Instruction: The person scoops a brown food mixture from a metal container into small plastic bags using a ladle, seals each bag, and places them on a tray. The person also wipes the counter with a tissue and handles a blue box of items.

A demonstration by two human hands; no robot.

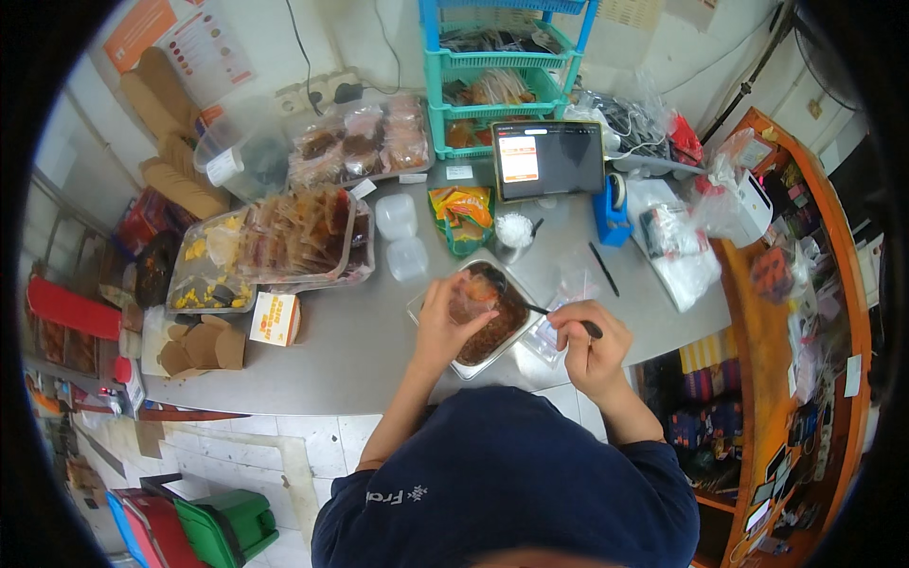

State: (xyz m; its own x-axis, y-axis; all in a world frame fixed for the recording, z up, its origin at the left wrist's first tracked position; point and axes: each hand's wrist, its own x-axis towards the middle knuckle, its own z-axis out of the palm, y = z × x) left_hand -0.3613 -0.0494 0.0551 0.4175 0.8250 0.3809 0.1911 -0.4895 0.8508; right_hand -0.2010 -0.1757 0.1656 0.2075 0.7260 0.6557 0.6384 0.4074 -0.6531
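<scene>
My left hand (445,316) pinches a small clear plastic bag (472,297) open over a square metal pan (526,331). Brown chunky sauce (490,341) fills the pan. In my right hand (591,344) is the handle of a black spoon (536,308), whose bowl end is at the bag; reddish food shows there, partly hidden by plastic and fingers. Flat clear bags (545,341) lie under and beside my right hand. Behind the pan stand an orange and green packet (460,213) and a metal cup of white granules (514,231).
Trays of filled sachets (298,234) stand at left, near a burger box (275,319) and an opened cardboard box (202,348). Two clear containers (406,259), a tablet (550,160), a blue tape dispenser (611,213) and a black pen (603,268) are on the metal table (334,369).
</scene>
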